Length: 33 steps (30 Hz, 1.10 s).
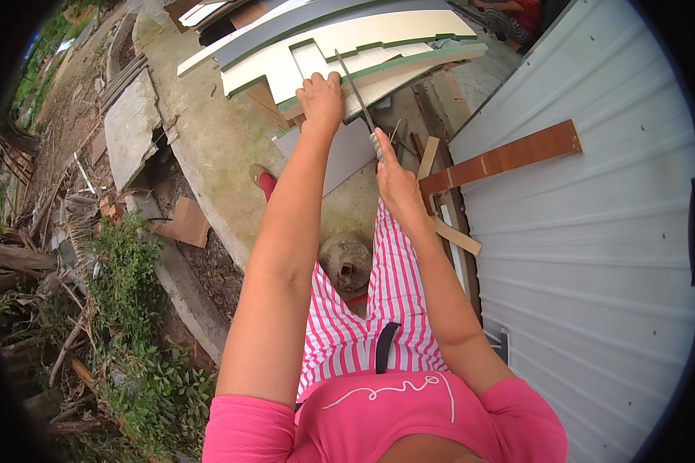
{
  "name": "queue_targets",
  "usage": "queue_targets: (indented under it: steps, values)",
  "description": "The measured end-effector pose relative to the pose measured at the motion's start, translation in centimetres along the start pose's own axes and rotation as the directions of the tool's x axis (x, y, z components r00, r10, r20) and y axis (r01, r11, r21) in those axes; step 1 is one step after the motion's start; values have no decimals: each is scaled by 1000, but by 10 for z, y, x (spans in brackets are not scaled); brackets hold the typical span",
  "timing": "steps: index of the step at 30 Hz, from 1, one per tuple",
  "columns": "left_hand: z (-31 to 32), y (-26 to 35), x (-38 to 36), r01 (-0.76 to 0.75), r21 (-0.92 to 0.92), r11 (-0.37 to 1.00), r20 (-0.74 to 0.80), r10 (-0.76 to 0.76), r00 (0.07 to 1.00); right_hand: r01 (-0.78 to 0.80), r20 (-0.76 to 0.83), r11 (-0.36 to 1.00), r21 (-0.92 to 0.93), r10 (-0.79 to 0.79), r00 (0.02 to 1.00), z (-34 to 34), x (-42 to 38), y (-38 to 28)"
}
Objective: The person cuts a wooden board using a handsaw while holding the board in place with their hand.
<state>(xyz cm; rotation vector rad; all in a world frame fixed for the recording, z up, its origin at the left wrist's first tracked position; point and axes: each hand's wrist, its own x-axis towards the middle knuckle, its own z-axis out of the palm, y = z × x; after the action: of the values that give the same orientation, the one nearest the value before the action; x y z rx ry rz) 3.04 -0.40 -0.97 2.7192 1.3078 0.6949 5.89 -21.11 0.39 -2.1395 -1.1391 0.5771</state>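
Nearest, at six o'clock, are the person's striped trousers (398,262), with both forearms reaching up past them. Between one and two o'clock, the right hand (398,184) is wrapped around the pale, bound-looking handle of a long-bladed tool (354,90); the blade points toward eleven o'clock, and whether its edge has teeth is too small to tell. Whoever works like this would do well to keep the wrist in line with the blade and let long, even strokes do the work.

Farther out, just short of twelve o'clock, the left hand (320,99) rests with bent fingers close together on the pale board (266,63); whether the thumb pinches it from below cannot be told. That hand lies just beside the blade, so shifting it toward ten o'clock while pressing firmly would be safer.

The pale board, green along its edges and notched, lies at twelve o'clock among others. Its slim parts near the notches would probably flex, so support there and lighter pressure should help. Beyond it runs a grey board (309,32); at one o'clock, farther still, another person's red sleeve (528,15) shows.
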Motion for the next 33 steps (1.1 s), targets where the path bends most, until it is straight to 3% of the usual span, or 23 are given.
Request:
queue_targets:
  steps: [6, 16, 27, 33]
  values:
    - [-1, 1, 0, 9, 0, 1000, 14, -9, 1000, 68, -35, 997, -39, -70, 997, 1, 42, -9]
    - [0, 0, -1, -9, -5, 1000, -12, 9, 1000, 45, -13, 999, -16, -45, 999, 3, 1, 7]
    - [-2, 2, -1, 16, -13, 1000, -11, -16, 1000, 91, -45, 995, -49, -93, 995, 2, 49, -9]
    - [0, 1, -1, 16, -31, 999, -18, -17, 1000, 50, -18, 998, -23, -51, 999, 2, 7, 3]
